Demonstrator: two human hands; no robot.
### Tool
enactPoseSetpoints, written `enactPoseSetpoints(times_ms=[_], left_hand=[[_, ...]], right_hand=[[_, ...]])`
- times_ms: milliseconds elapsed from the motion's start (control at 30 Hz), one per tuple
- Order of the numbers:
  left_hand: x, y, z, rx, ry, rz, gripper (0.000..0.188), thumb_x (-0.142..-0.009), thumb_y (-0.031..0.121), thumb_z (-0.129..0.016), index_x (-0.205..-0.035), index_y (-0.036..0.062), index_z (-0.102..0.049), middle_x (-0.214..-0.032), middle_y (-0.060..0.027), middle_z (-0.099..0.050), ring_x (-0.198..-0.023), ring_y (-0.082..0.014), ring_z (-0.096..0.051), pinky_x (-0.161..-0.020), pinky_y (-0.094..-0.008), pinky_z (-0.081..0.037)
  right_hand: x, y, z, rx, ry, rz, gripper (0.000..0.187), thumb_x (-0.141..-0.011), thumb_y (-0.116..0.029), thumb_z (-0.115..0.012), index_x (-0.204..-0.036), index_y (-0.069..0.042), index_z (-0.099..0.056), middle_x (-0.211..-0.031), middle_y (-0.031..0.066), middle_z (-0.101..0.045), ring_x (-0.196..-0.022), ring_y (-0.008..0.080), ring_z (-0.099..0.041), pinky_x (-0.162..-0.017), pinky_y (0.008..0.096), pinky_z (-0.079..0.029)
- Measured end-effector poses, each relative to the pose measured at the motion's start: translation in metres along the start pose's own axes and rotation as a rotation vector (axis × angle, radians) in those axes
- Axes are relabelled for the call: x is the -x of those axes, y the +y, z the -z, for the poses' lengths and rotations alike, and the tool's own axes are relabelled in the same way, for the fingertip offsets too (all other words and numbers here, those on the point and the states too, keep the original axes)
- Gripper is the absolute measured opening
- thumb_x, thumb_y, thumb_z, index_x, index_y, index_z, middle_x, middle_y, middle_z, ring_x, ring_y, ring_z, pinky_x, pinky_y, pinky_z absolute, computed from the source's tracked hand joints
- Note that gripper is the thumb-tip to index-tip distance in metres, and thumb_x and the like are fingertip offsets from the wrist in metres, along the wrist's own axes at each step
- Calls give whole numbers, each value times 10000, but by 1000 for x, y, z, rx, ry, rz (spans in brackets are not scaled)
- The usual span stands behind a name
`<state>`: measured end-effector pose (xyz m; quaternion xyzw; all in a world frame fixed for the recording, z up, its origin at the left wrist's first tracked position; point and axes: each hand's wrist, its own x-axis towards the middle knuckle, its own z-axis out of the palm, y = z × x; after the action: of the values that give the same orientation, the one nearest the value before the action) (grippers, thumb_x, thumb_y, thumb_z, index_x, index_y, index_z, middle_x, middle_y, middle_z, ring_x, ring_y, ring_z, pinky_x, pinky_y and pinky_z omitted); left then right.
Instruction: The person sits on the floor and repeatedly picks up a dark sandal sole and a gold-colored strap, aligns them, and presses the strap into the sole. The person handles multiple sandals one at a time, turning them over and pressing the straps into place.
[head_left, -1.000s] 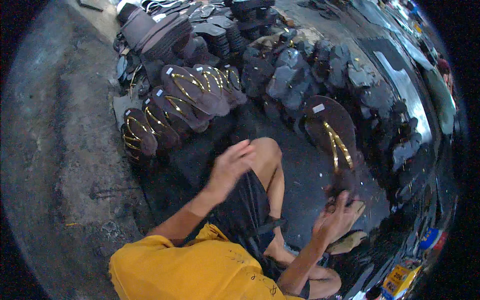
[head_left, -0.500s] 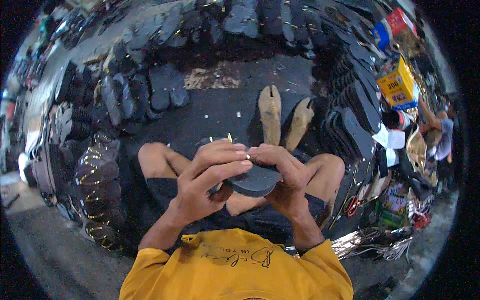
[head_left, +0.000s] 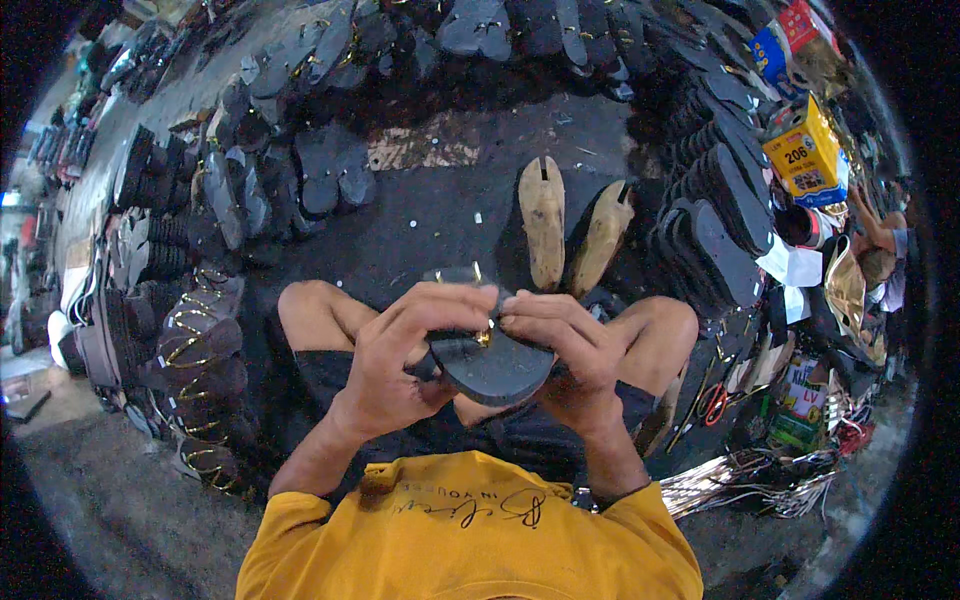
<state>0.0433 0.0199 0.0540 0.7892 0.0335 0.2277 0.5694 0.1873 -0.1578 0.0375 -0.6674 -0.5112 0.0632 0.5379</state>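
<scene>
Between my two hands, above my crossed legs, is a black sandal [head_left: 492,368] with its rounded end toward me. Small gold-coloured trim shows on it beside my fingers. My left hand [head_left: 395,350] is closed on its left side, the fingers bent over the top. My right hand [head_left: 572,350] grips the right side, its fingertips nearly meeting those of the left. The fingers hide most of the straps and the sandal's far part is blurred. Just beyond my hands lie two wooden shoe lasts [head_left: 542,225], each slotted at its far end.
Black sandals [head_left: 205,370] with gold trim are lined up at my left. Stacks of dark soles [head_left: 705,245] stand on the right, and more footwear rings the far side. Red-handled scissors [head_left: 713,404], a yellow box [head_left: 806,160] and silvery strips [head_left: 740,485] lie right. Another person [head_left: 885,250] sits far right.
The sandal has tilted in my hands, so more of its top face and a gold piece now show. My left fingers have drawn back from across it. The view has shifted slightly.
</scene>
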Motion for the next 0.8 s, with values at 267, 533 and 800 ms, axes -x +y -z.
enactPoseSetpoints(times_ms=[267,533,800], left_hand=[[15,9,-14,154,160,131,520,-754,16,-906,-1214,43,-664,-1212,-129,-752,-1194,-308,-736,-1124,-466,-530],[20,-9,-9,-207,113,-32,446,-711,-119,-823,-1123,18,-720,-1117,-130,-790,-1076,-296,-783,-976,-394,-624],[10,-21,-12,-129,-10,20,310,-672,-100,-824,-951,27,-776,-1060,-121,-780,-1038,-258,-775,-906,-372,-625]], right_hand=[[-6,6,0,38,-32,77,366,-708,16,-831,-1070,2,-780,-1131,149,-783,-1101,322,-765,-1024,495,-609],[-4,1,-1,72,-83,-106,593,-664,-18,-849,-1244,-22,-723,-1185,138,-777,-1176,317,-739,-1014,420,-604],[22,48,-4,-50,-110,-130,434,-755,-150,-842,-1172,-74,-753,-1235,113,-738,-1260,338,-656,-1125,500,-473]])
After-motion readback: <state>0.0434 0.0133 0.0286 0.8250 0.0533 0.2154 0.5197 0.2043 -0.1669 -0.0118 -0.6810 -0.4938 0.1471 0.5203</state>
